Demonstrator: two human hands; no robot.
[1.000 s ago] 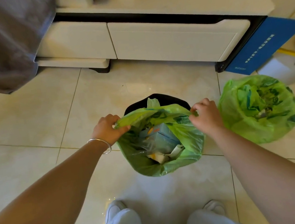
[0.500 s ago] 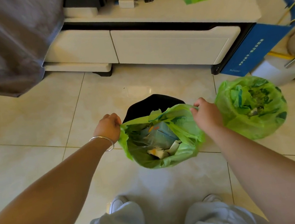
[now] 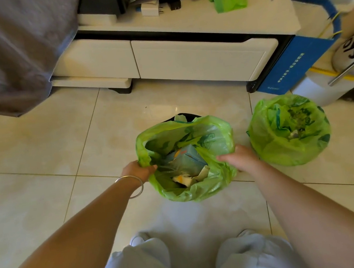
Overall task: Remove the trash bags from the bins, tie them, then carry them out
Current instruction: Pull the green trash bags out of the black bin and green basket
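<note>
- Head view: our left hand [image 3: 139, 170] grips the green trash bag [image 3: 214, 180] at its left rim, right hand [image 3: 239, 157] grips the right rim.
- Bag sits over black bin [image 3: 188, 116], mid-floor.
- Second green bag [image 3: 270, 143] just right.

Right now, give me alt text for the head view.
Both hands, left hand and right hand, grip the rim of an open green trash bag over a black bin. Another green bag sits to its right on the tiled floor.
</note>
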